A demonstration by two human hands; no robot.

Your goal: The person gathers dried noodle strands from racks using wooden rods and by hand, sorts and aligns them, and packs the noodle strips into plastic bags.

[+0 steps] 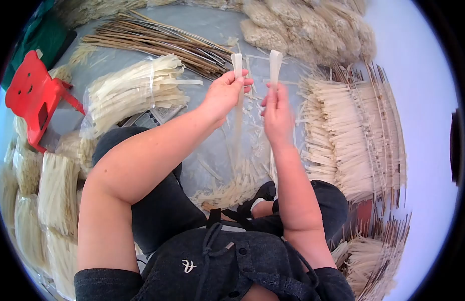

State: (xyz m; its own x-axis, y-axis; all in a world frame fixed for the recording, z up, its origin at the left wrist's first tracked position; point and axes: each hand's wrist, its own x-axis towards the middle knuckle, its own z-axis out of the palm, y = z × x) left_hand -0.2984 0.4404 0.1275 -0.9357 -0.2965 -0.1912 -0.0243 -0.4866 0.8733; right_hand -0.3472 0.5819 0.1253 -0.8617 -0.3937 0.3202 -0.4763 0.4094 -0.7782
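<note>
My left hand point(226, 98) pinches a pale, flat plant-fibre strip point(237, 61) that is folded into a loop above my fingers. A long tail of it hangs down toward the floor. Beside it, my right hand point(278, 115) is closed on a second pale strip point(275, 60), also looped at the top; this hand is slightly blurred. The two loops stand upright, apart from each other. To the left of my left hand lies a thick bundle of similar strips point(137, 83) in clear plastic, with one strip sticking out toward my wrist.
Long thin sticks point(152, 42) lie in a pile at the back. On the right are rows of strips fixed to sticks point(353, 130). A red child's chair point(36, 95) stands at left near wrapped bundles point(56, 193). Scraps point(232, 185) litter the grey floor before my legs.
</note>
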